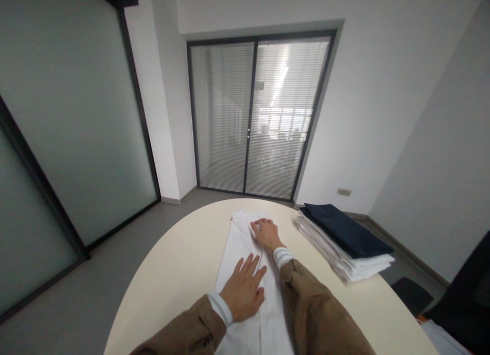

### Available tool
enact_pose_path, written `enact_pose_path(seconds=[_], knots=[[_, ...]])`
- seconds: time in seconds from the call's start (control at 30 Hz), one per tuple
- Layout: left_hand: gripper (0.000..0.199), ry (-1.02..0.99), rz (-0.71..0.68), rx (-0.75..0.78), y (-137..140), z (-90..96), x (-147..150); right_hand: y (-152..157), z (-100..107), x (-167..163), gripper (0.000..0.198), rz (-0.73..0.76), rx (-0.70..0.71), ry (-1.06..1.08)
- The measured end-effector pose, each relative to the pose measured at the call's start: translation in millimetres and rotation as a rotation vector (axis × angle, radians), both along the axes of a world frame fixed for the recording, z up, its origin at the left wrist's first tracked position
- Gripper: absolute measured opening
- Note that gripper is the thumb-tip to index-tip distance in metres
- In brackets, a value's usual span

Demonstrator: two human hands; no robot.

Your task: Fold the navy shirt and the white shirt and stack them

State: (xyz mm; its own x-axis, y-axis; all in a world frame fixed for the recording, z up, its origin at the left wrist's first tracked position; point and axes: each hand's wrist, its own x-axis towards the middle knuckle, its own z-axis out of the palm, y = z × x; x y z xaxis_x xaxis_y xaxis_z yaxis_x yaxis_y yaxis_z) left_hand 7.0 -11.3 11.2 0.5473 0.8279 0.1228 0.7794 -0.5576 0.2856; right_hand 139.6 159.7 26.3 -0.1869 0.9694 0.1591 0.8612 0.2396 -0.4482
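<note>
A long white piece of cloth (239, 237), perhaps a folded garment, lies lengthwise on the round table, its far end crumpled. My left hand (245, 288) rests flat on its middle with the fingers spread. Farther up, my right hand (267, 234) touches the cloth near its far right edge. Its fingers are slightly bent and apart, pointing left, and no fabric shows gripped in them. The near end of the cloth runs out of view between my brown sleeves.
The cream round table (164, 278) carries a stack of folded white cloths (344, 265) on the right, topped by a dark navy cloth (344, 227). A black chair (467, 288) stands at the lower right. Beyond are glass panels with blinds (224, 120).
</note>
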Motion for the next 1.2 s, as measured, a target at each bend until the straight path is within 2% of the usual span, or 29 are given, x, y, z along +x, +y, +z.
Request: enact_pose_path(seconds=[0.13,0.27,0.47,0.67,0.9,1.0,1.1,1.2], knots=[[0.055,0.005,-0.012,0.016,-1.1,2.8,-0.4,7.7,-4.7,-22.8,0.057,-0.019,-0.097,0.087],[0.052,0.010,-0.022,0.032,-1.3,4.2,-1.0,22.3,-13.1,-31.3,0.060,-0.038,-0.142,0.176],[0.053,0.008,-0.032,0.028,0.0,5.5,-1.6,39.4,-21.6,-41.4,0.036,0.007,-0.132,0.327],[0.054,0.004,-0.051,0.016,0.0,7.8,-2.1,46.5,-26.5,-33.6,0.034,-0.053,-0.067,0.374],[0.055,-0.001,-0.038,0.050,0.9,1.8,-2.0,29.2,-14.0,-29.8,0.035,0.034,0.083,0.298],[0.055,0.002,-0.032,0.039,1.6,0.0,-1.7,16.2,-3.4,-35.3,0.038,0.150,0.145,0.168],[0.054,0.016,-0.039,0.037,2.0,-0.5,-1.6,8.1,1.4,-37.9,0.043,0.349,0.047,-0.060],[0.055,0.022,-0.040,0.043,2.3,-1.2,-1.4,5.4,-2.9,-37.4,0.047,0.424,-0.085,-0.175]])
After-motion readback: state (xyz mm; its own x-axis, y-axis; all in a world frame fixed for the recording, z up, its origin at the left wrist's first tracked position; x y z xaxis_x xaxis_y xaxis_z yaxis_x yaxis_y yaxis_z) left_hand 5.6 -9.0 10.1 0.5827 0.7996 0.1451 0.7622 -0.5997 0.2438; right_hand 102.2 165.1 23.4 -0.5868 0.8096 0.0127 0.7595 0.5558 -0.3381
